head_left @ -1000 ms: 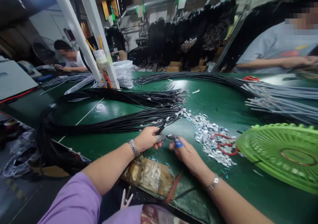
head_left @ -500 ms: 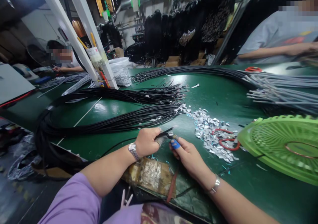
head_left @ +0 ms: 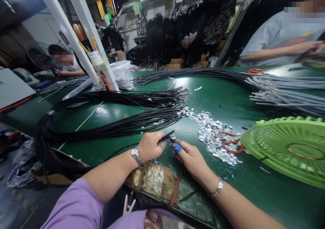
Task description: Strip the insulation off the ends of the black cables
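Note:
My left hand (head_left: 150, 145) is closed around the end of a thin black cable (head_left: 166, 137), a watch on its wrist. My right hand (head_left: 191, 157), with a blue cap on one fingertip, pinches the tip of that same cable just to the right of the left hand. Both hands hover over the green table (head_left: 218, 97) near its front edge. A large bundle of black cables (head_left: 122, 126) loops across the table just behind my hands. A pile of small silvery foil scraps (head_left: 213, 137) lies to the right of my hands.
A green plastic fan grille (head_left: 286, 149) lies at the right. Red-handled scissors (head_left: 230, 144) rest on the scraps. Grey cables (head_left: 284, 93) stretch across the far right. A person in grey (head_left: 281, 39) works opposite, another (head_left: 63, 63) at far left. White posts (head_left: 83, 36) rise at left.
My hands have drawn closer together on the cable end, and the cable tip now points up and to the right between them. The view has shifted slightly.

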Demonstrator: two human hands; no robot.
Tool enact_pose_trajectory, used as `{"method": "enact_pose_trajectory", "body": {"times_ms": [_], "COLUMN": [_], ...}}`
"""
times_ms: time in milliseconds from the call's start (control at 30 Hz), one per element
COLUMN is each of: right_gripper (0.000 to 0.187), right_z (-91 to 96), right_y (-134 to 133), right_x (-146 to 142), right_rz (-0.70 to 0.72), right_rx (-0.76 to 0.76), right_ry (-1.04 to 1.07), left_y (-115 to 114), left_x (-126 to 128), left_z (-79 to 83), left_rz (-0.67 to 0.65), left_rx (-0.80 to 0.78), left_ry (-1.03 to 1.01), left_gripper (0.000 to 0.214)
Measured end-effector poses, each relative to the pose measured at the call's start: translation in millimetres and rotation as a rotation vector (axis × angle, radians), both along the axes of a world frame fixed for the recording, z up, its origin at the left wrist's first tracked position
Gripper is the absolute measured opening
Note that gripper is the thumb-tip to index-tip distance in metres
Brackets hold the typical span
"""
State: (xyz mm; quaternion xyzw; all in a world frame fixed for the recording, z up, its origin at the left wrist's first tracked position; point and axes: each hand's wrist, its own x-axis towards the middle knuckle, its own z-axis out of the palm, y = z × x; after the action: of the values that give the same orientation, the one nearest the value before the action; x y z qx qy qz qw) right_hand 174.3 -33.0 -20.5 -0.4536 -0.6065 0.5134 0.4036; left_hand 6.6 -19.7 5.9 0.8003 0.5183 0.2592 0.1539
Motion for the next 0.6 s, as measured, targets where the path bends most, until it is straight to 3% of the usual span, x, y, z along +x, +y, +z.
{"method": "enact_pose_trajectory", "body": {"times_ms": [233, 367, 467, 600], "right_gripper": [0.04, 0.039, 0.037, 0.034], "right_z": [-1.3, -0.2, 2.1, 4.2], "right_y": [3.0, 3.8, 3.7, 4.2], "right_x": [1.9, 3.2, 4.1, 4.8], "right_rz": [-0.022, -0.009, 0.002, 0.011], "right_rx": [-0.004, 0.017, 0.05, 0.121], "right_ry": [-0.011, -0.03, -0.051, -0.081], "left_y": [1.4, 2.6, 4.6, 7.4], "left_x": [1.8, 0.9, -0.9, -1.9], "left_z": [-0.7, 0.8, 2.0, 4.0], "left_rz": [0.01, 0.0, -0.036, -0.049], "left_rx": [-0.028, -0.071, -0.205, -0.497], "left_ry": [-0.113, -0.139, -0.245, -0.429], "left_gripper": [0.014, 0.022, 0.028, 0.036]}}
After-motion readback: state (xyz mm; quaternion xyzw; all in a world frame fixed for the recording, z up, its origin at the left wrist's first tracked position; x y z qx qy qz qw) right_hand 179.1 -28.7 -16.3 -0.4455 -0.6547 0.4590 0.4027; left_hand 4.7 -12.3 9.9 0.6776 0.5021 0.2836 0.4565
